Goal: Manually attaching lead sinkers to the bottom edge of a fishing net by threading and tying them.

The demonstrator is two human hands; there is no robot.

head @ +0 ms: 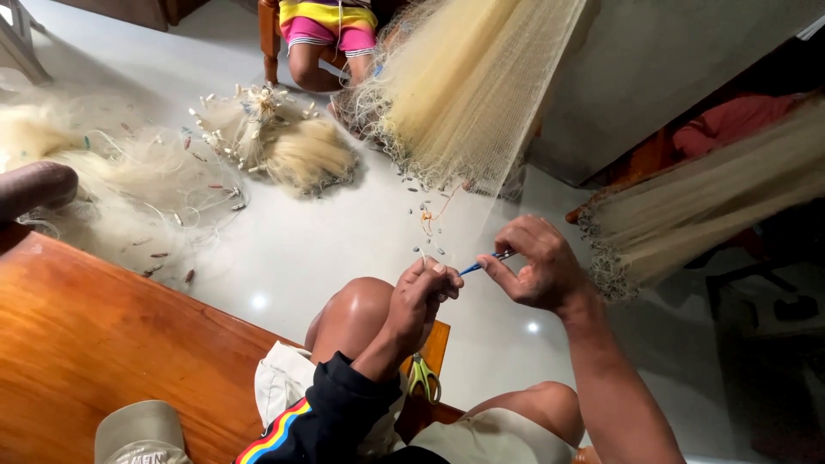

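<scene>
At the centre of the frame, the right hand [540, 268] pinches a slim blue plastic netting needle [485, 262], while the left hand [421, 296] is closed on fine pale fishing net [468, 82] strands falling from the upper middle.

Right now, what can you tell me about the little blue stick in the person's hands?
The blue tool is thin, straight and looks like plastic. It lies slanted between the two hands. The right hand pinches its upper end with fingertips; the left hand meets its lower end. Most of it is hidden. Pale netting hangs behind.
</scene>
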